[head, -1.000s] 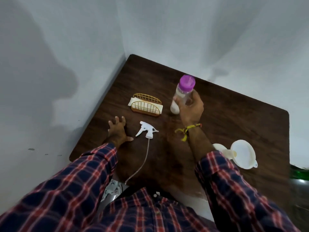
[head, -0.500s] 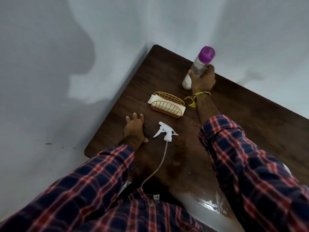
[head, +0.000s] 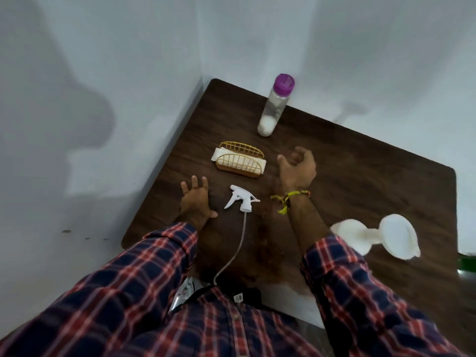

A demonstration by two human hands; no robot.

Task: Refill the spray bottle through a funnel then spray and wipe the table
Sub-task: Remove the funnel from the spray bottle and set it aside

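A clear bottle with a purple cap stands upright at the far edge of the dark wooden table. The white spray head lies on the table with its thin tube trailing toward me. At the right, a white funnel sits in the mouth of a white bottle, tilted and blurred. My left hand rests flat on the table, fingers spread, left of the spray head. My right hand hovers empty between the napkin holder and the purple-capped bottle, fingers loosely curled.
A gold wire napkin holder with white napkins stands in front of the purple-capped bottle. White walls meet at the table's far left corner. Something green shows at the right edge. A wet patch lies near the table's front edge.
My right hand has let go of the purple-capped bottle and pulled back toward me. The bottle now stands alone at the far edge. My left hand has stayed put.
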